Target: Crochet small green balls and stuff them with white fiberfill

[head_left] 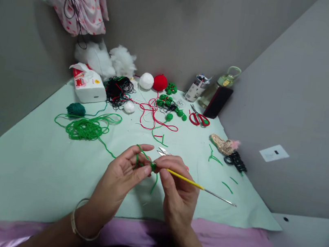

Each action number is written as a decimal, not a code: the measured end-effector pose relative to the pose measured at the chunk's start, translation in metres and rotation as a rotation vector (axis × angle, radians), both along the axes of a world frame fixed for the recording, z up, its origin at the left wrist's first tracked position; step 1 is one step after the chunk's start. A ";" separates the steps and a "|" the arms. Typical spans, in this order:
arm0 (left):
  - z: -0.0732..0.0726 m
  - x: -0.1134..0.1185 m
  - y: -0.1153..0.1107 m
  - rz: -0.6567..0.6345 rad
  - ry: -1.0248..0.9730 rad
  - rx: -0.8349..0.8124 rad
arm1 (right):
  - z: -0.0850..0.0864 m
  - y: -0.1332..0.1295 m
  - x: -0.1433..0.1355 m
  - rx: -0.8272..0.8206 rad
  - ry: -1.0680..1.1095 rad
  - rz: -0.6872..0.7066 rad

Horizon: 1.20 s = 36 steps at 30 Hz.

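My left hand pinches a small green crochet piece, with green yarn looped over its raised index finger. Between the thumb and fingers of my right hand is a crochet hook with a yellow handle; its far metal end points right, and its working tip meets the green piece. A short green tail hangs below the piece. The yarn runs left to a loose green pile. Small scissors lie partly hidden behind my right hand.
Red-handled scissors, a pen cup, a bottle and a phone are at the back right. A tissue box, black yarn and a red ball stand further left. Green scraps lie right.
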<state>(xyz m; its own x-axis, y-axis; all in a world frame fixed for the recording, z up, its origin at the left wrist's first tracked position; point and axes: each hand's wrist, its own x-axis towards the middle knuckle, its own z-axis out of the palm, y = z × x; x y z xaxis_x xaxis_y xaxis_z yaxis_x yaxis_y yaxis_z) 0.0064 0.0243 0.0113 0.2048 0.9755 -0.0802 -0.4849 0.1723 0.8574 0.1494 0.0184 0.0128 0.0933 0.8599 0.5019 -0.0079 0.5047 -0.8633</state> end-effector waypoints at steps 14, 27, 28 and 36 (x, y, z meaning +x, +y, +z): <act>0.007 -0.002 0.002 -0.051 -0.034 -0.048 | 0.000 -0.002 0.004 -0.028 0.014 0.006; 0.009 -0.004 0.001 -0.023 -0.036 -0.070 | -0.001 -0.013 0.016 0.289 -0.605 -0.118; 0.009 -0.003 0.001 -0.049 -0.080 -0.109 | -0.002 -0.014 0.015 0.300 -0.634 -0.156; 0.010 -0.004 0.004 -0.124 -0.186 -0.226 | 0.006 -0.007 0.009 -0.031 -0.006 0.014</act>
<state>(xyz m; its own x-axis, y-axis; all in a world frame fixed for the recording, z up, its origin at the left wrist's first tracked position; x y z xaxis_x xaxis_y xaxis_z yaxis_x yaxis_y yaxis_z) 0.0028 0.0282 0.0217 0.3524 0.9040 -0.2419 -0.5929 0.4157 0.6897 0.1582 0.0111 0.0187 0.0779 0.8761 0.4758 -0.0094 0.4778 -0.8784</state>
